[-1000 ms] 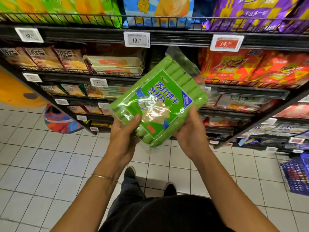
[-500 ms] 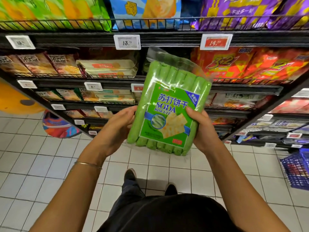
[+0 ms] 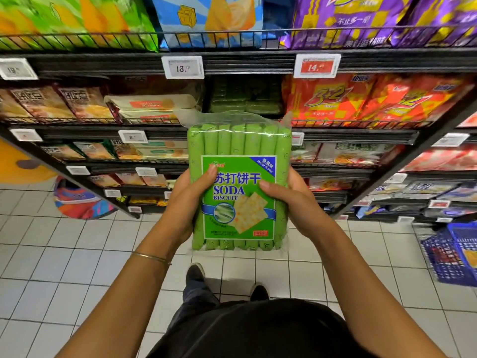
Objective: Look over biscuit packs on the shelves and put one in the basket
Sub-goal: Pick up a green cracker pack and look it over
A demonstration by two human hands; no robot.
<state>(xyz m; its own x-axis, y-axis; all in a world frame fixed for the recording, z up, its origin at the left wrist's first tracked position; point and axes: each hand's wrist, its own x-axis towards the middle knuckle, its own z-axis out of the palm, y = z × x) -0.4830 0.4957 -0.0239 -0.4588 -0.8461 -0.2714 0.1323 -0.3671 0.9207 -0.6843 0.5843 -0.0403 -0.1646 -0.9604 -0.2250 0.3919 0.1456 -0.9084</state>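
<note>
The green soda biscuit pack (image 3: 238, 140) has swung from a tilt to upright and sits squarer to the camera. White floor tiles (image 3: 64, 267) lie underfoot, with black wire shelves (image 3: 245, 63) at twelve o'clock. The left hand (image 3: 185, 202) clamps the pack's left edge and the right hand (image 3: 296, 202) its right edge, thumbs across the label. The blue basket (image 3: 454, 257) stands on the floor at four o'clock, well apart from the pack. Red packs (image 3: 335, 99) sit at one o'clock.

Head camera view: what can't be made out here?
- Back of the soda biscuit pack: faces away from the head camera.
- Fingers of the left hand and right hand: mostly behind the pack.
- Contents of the blue basket: blurred, cut by the right edge.
- Lower price tags: too small, blurred.
</note>
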